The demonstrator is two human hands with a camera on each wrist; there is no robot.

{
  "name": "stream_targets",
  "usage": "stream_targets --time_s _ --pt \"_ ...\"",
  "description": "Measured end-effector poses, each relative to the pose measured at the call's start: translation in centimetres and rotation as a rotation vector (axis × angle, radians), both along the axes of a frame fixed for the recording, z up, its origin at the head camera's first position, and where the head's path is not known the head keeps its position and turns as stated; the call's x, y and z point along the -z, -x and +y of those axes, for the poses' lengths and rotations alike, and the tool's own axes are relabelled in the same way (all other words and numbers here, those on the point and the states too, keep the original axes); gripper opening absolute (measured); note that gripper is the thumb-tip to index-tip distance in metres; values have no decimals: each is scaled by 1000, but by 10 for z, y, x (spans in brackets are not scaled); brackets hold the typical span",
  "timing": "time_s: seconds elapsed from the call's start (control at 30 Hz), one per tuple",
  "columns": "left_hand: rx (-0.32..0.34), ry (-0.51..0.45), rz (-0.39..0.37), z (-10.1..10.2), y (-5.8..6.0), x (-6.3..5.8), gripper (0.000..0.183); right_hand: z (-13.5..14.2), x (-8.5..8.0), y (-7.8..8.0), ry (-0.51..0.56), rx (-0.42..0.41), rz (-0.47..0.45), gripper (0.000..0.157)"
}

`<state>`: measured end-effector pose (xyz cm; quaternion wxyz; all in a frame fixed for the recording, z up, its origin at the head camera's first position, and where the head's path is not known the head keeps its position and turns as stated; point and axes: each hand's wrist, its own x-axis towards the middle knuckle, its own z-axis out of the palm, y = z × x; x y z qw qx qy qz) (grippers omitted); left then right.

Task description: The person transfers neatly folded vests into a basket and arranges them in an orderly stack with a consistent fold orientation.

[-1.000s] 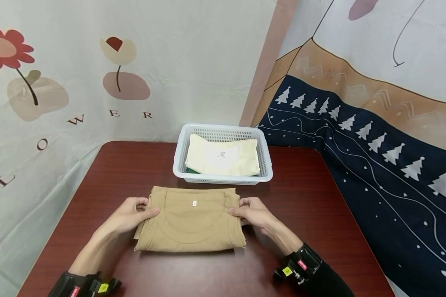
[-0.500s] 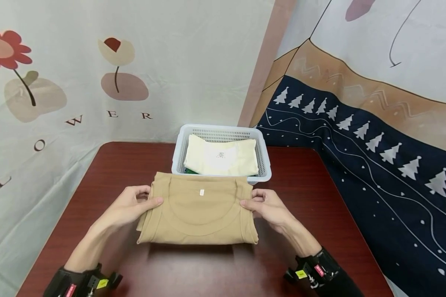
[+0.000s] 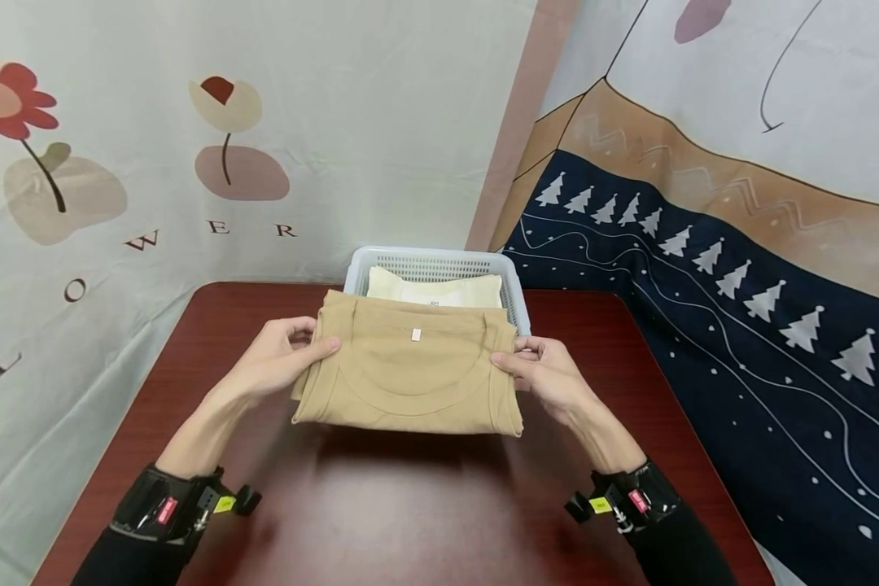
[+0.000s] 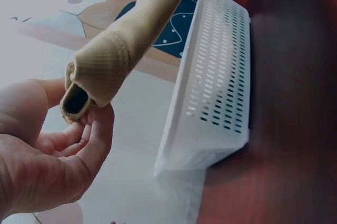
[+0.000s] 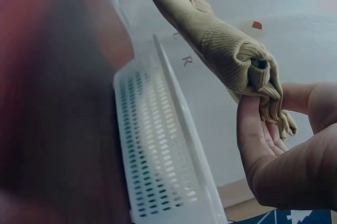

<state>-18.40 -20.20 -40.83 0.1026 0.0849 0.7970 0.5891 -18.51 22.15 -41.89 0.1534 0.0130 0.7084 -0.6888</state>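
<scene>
A folded tan shirt (image 3: 413,374) with a ribbed round neckline and a small white label is held up off the table. My left hand (image 3: 282,358) pinches its left side, thumb on top and fingers beneath. On the opposite side my right hand (image 3: 549,374) grips the folded edge in the same way. Both wrist views show the shirt (image 4: 126,39) clear of the table and near the basket's height. Behind it, partly covered in the head view, stands a white perforated basket (image 3: 516,297) with a folded cream garment (image 3: 439,288) inside.
The dark red wooden table (image 3: 425,513) carries the basket near its back edge. A pale curtain (image 3: 381,122) with flower prints hangs behind. Along the right side drapes a navy cloth (image 3: 666,325) with white trees.
Both hands have lifted the folded tan shirt off the table and moved it forward. It now covers the basket's front in the head view.
</scene>
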Motion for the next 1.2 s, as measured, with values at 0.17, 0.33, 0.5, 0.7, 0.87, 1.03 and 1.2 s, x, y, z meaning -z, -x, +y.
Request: stream_targets --time_s 0.17,0.33,0.5,0.7,0.87,1.03,1.2 --pt "-9 -12 28 8 16 -10 29 4 -10 13 -9 36 6 23" --pt "-26 -13 31 13 32 -18 27 6 -20 26 -39 59 21 25" --pt "-42 -35 22 19 51 -23 28 7 -26 42 -64 86 49 27" --pt "-77 -9 25 30 73 -32 28 6 -33 66 -74 110 89 30" --pt "-92 33 14 39 93 -36 28 5 -35 88 -91 135 96 28" --pt "-99 65 1 49 111 -33 27 5 -31 109 -128 161 103 27" --pt "-106 79 -36 56 124 -26 29 4 -28 122 -169 172 106 36"
